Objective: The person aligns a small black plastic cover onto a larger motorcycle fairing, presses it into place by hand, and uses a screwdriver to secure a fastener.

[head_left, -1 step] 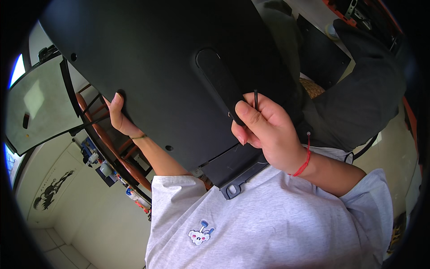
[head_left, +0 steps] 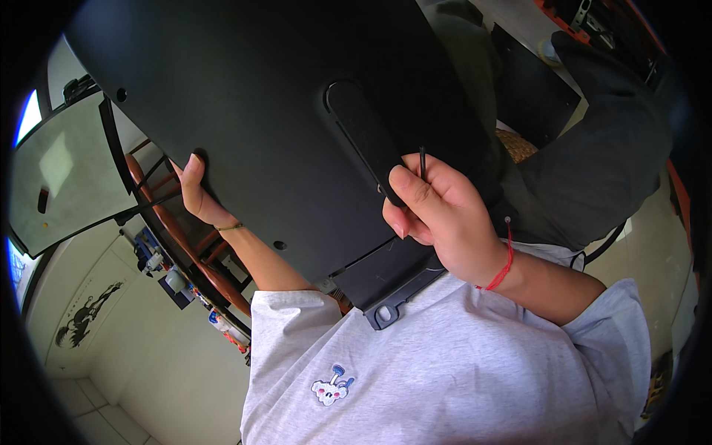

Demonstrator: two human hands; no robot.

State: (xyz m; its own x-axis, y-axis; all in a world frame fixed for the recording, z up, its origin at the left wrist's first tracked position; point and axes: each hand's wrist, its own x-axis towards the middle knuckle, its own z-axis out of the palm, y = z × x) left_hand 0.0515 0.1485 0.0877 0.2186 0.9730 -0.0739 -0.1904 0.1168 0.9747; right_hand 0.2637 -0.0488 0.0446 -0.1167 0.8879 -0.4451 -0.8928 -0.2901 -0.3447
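A large black panel (head_left: 245,133) is tilted across the view in front of my chest. Set in its face is a long black strip with rounded ends (head_left: 363,130). My left hand (head_left: 194,191) grips the panel's left edge, the thumb on the face and the fingers hidden behind. Over the strip's lower end, my right hand (head_left: 441,208) is closed. A thin black rod (head_left: 423,163), which looks like the end of a hex key, sticks up from its fingers; the rest is hidden. Toward me, a black bracket with a round hole (head_left: 384,317) rests against my shirt.
A pale green board with a dark frame (head_left: 67,170) stands at the left. Beyond my left arm are a brown wooden chair (head_left: 178,233) and several small items (head_left: 174,278). Dark cloth (head_left: 593,163) spreads at the right, near a flat black board (head_left: 534,89).
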